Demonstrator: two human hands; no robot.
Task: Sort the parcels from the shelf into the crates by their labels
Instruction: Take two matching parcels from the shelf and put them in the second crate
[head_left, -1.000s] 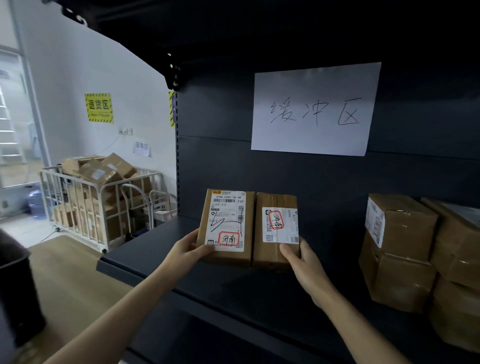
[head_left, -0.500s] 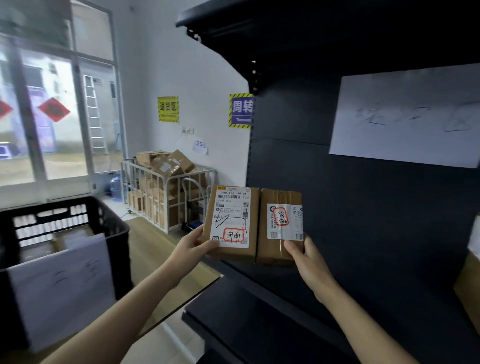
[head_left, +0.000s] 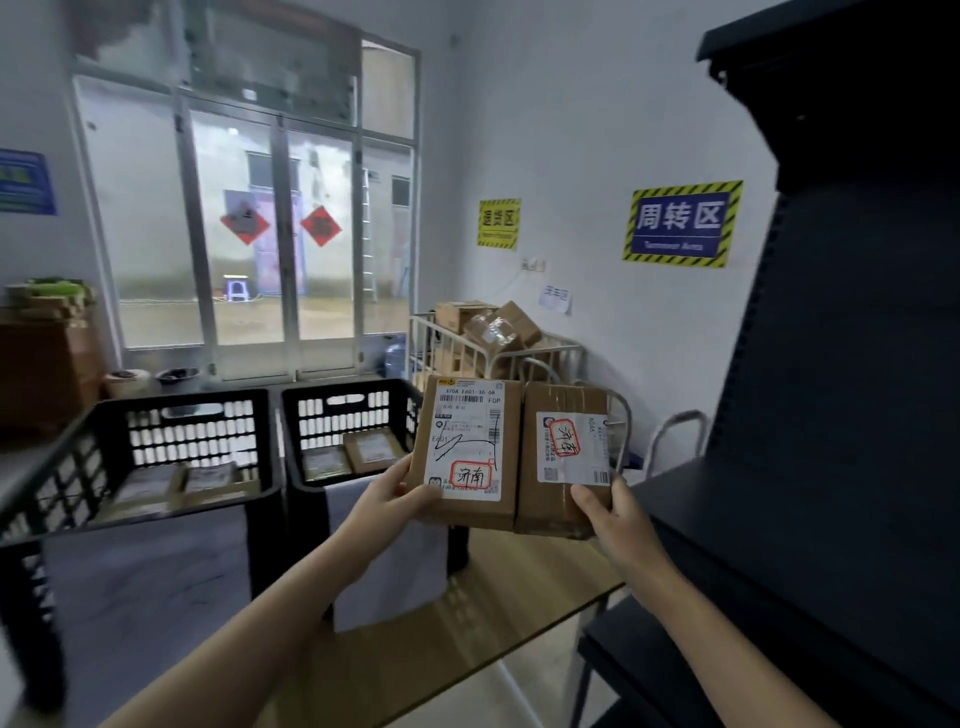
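Note:
I hold two brown cardboard parcels side by side, away from the dark shelf (head_left: 841, 467) on the right. My left hand (head_left: 395, 493) grips the left parcel (head_left: 467, 447), which carries a large white label with a red-boxed handwritten mark. My right hand (head_left: 608, 514) grips the right parcel (head_left: 563, 457), with a smaller white label also marked in red. Two black slatted crates stand on the wooden table (head_left: 441, 649): the left crate (head_left: 156, 509) and the right crate (head_left: 311, 431), each with flat parcels lying inside. White paper sheets hang on the crates' fronts.
A white wire cart (head_left: 498, 353) heaped with cardboard boxes stands by the back wall. Glass doors (head_left: 260, 234) fill the far side. Yellow and blue zone signs (head_left: 681, 223) hang on the wall. A brown box stack (head_left: 47, 358) is at far left.
My view has swung left from the shelf to the crates. Both hands have carried the two parcels off the shelf and now hold them in front of the right crate.

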